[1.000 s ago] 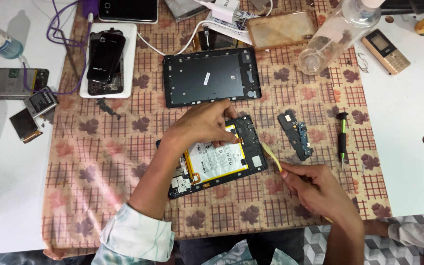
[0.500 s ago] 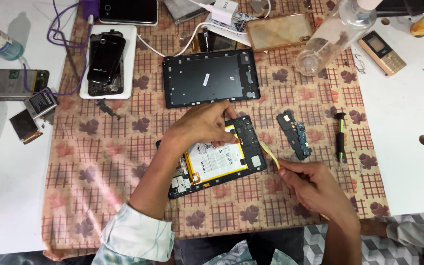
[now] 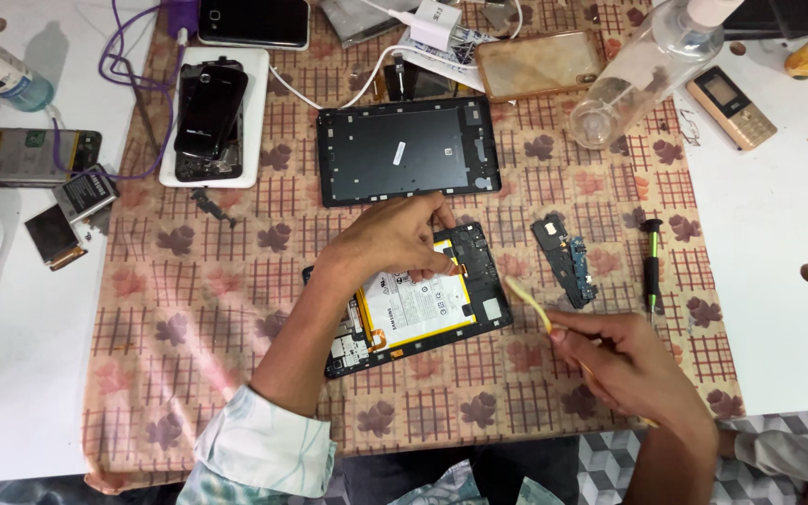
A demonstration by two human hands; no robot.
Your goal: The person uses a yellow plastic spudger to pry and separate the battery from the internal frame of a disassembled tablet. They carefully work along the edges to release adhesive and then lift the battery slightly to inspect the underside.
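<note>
An opened tablet point(image 3: 423, 304) lies on the patterned cloth with its white, yellow-edged battery point(image 3: 418, 310) showing. My left hand point(image 3: 395, 238) rests on its upper edge, fingers pressing down on the frame. My right hand point(image 3: 624, 360) hovers to the right of the tablet and grips a thin yellow pry stick point(image 3: 527, 301), whose tip points up-left and hangs just off the tablet's right edge. The tablet's black back cover point(image 3: 406, 150) lies flat just beyond my left hand.
A small circuit board point(image 3: 568, 257) and a green-black screwdriver point(image 3: 651, 264) lie right of the tablet. A clear bottle point(image 3: 642, 70), a keypad phone point(image 3: 731, 106), a white tray with a broken phone point(image 3: 209, 117), loose batteries point(image 3: 81, 192) and cables ring the cloth.
My right hand has lifted slightly and drawn the yellow stick away from the tablet's right edge. My left hand stays on the tablet.
</note>
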